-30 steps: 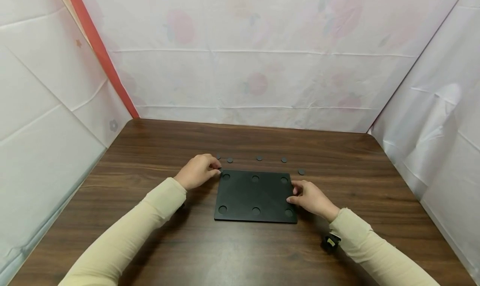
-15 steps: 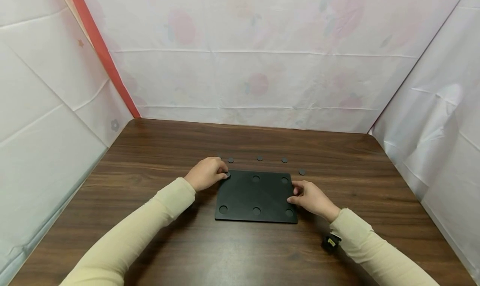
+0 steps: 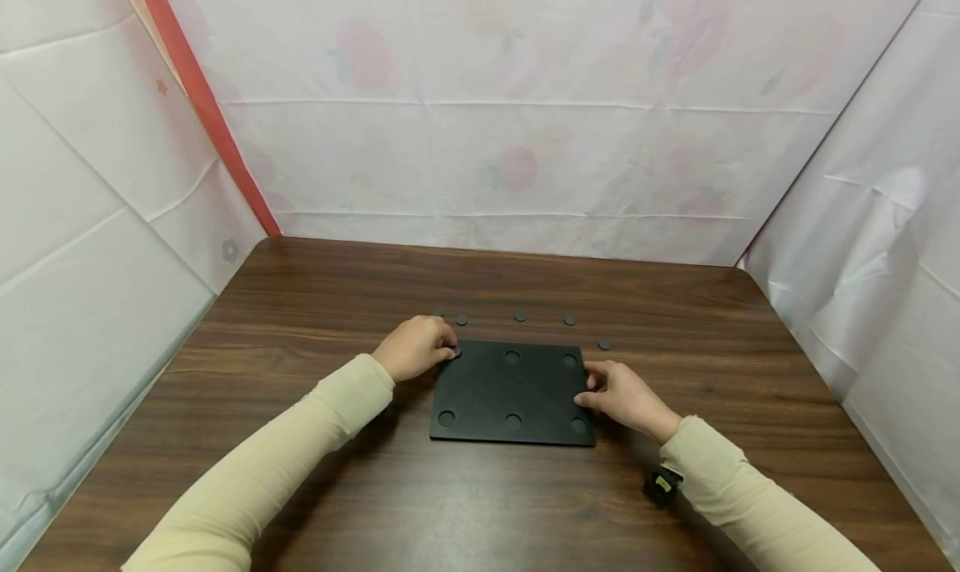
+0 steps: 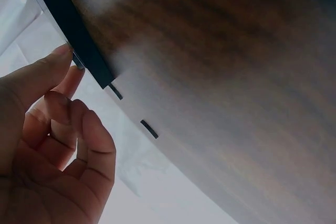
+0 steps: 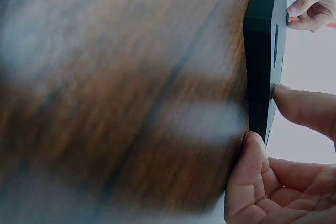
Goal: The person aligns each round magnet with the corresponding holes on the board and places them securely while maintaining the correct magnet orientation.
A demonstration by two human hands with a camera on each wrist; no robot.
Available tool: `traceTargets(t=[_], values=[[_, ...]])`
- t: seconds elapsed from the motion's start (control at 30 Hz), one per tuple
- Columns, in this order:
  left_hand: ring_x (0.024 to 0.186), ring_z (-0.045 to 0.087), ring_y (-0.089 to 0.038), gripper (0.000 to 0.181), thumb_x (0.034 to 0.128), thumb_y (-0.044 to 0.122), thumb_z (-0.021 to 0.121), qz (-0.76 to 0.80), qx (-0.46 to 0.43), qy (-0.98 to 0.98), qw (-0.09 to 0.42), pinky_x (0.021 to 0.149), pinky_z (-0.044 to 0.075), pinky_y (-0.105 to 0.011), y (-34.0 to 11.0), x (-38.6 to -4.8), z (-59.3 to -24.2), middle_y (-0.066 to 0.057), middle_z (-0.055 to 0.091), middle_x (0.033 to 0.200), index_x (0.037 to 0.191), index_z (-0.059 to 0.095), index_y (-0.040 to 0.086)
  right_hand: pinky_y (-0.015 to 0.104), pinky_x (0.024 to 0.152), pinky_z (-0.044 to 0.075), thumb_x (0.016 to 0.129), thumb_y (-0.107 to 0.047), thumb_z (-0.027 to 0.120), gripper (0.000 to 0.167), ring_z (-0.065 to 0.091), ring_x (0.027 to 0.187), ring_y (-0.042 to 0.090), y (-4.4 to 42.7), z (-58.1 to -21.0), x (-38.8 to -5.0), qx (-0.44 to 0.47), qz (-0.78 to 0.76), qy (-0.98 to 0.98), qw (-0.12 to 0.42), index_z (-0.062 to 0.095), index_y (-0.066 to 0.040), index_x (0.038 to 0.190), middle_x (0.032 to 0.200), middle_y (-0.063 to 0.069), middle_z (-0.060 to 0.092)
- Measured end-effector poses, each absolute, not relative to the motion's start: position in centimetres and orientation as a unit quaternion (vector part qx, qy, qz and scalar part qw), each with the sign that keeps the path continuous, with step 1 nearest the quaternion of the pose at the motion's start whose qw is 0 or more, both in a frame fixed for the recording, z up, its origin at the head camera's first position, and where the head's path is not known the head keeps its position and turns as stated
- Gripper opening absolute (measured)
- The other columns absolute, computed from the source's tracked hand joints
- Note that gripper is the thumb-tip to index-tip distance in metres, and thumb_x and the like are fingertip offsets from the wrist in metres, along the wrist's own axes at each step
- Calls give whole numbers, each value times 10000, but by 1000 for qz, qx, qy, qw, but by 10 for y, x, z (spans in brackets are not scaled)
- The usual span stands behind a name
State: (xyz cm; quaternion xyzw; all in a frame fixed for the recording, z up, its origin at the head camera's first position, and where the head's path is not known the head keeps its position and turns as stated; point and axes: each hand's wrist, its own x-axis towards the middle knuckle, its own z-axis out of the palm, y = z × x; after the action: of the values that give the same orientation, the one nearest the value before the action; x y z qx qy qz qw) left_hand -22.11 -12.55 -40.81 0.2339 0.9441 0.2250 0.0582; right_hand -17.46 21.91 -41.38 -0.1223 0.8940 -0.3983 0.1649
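Black board (image 3: 487, 388), five recesses (image 3: 513, 422) visible | left hand (image 3: 416, 347) pinches disc (image 4: 78, 62) | right hand (image 3: 626, 399) grips board

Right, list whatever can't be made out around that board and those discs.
Board's far-left corner: covered by the left grip and its disc, head view; whether that disc is seated is unclear.
Leftmost loose disc: partly behind the left grip, head view.
Yellow label by the right cuff: too small to read, head view.
Tabletop grain: blurred, right wrist view.
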Motion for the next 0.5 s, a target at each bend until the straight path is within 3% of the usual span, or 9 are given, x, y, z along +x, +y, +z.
traceTargets(t=[0.5], values=[[779, 594, -116, 165, 918, 121, 733, 220, 234, 945, 61, 717, 527, -306, -124, -220, -406, -17, 658, 957, 1071, 751, 62, 290, 545, 389, 928, -53, 691, 601, 488, 633, 163, 220, -414, -176, -124, -401, 892, 168, 409, 159, 1414, 869, 83, 505]])
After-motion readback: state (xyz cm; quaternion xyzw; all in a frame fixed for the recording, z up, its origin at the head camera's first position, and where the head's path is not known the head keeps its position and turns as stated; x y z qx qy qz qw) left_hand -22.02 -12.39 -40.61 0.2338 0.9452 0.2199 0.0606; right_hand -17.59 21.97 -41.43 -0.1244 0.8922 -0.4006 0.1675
